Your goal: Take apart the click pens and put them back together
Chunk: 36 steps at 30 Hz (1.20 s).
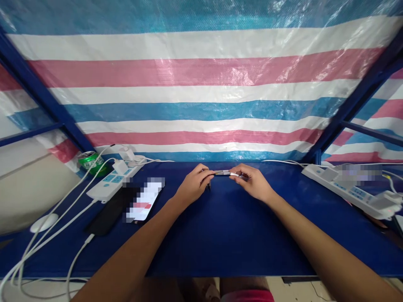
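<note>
Above the far middle of the blue table [201, 239], my hands face each other. A slim silver-and-white stick-like object [223, 172] spans the gap between my fingertips; its kind is too small to make out. My left hand [197, 183] is closed on its left end, and a small dark piece [208, 186] hangs just below those fingers. With thumb and fingers pinched, my right hand [252, 180] grips the white right end. My fingers hide both ends of the object.
At left lie a lit phone [147, 199], a dark phone [110, 212], a white power strip [110, 182], white cables, a white mouse [44, 223] and a green can [91, 162]. Another power strip [349, 191] sits at right. A striped sheet [201, 71] hangs behind.
</note>
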Available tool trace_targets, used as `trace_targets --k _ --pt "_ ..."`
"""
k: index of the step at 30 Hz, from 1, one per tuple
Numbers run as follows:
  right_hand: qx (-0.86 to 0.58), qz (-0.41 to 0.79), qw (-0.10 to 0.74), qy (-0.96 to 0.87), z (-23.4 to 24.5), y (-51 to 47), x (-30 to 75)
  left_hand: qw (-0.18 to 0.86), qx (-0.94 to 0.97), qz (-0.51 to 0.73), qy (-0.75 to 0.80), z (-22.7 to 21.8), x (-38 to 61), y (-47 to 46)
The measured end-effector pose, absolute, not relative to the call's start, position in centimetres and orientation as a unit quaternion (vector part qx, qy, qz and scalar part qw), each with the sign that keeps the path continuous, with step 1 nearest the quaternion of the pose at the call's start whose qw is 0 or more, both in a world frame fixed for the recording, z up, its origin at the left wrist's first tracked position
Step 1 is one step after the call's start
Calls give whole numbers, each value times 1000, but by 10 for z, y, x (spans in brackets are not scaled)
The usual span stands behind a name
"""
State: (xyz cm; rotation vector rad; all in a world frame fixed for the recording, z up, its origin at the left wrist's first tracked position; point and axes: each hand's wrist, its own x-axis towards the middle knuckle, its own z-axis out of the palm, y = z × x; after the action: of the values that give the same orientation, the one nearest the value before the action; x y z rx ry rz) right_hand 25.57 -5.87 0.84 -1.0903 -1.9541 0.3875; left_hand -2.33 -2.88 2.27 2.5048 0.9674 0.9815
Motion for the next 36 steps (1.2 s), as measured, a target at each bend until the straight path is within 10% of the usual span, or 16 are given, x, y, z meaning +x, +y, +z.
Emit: trace_targets --k 12,21,36 --pt "-377 156 371 -834 9 -65 238 210 886 315 266 18 -15 -33" --pt "-374 141 393 -828 5 -72 228 495 727 325 348 5 -9 -28" --pt "-406 250 416 -774 5 -71 232 455 754 294 372 15 -13 -29"
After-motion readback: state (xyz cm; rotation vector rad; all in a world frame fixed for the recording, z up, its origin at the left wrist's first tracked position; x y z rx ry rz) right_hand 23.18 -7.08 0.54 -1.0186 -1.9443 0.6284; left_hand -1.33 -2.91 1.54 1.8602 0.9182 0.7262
